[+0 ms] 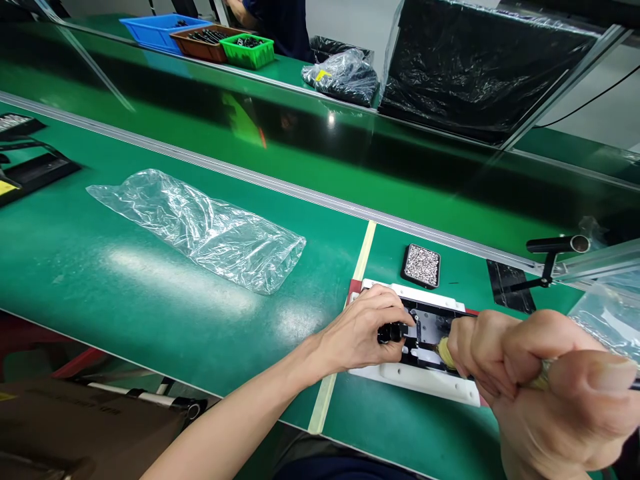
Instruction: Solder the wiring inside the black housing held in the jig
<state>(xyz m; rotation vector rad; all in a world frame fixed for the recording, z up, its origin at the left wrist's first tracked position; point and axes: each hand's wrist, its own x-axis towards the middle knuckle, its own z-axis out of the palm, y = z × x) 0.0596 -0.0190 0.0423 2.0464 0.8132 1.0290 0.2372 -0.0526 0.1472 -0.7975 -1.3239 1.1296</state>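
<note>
A white fixture (415,380) lies on the green bench at the lower right and carries a black part (433,327). My left hand (363,330) rests on the fixture's left end, fingers pinched on a small black piece (391,331). My right hand (545,387) is closed in a fist round a yellowish tool handle (445,352), whose tip points down at the black part. The tip itself is hidden behind my fingers.
A crumpled clear plastic bag (200,227) lies left of centre. A small black tray of tiny screws (421,265) sits behind the fixture. A black stand (550,257) is at the right. Black trays (30,170) sit far left. Coloured bins (200,37) and another person's torso (280,20) are across the belt.
</note>
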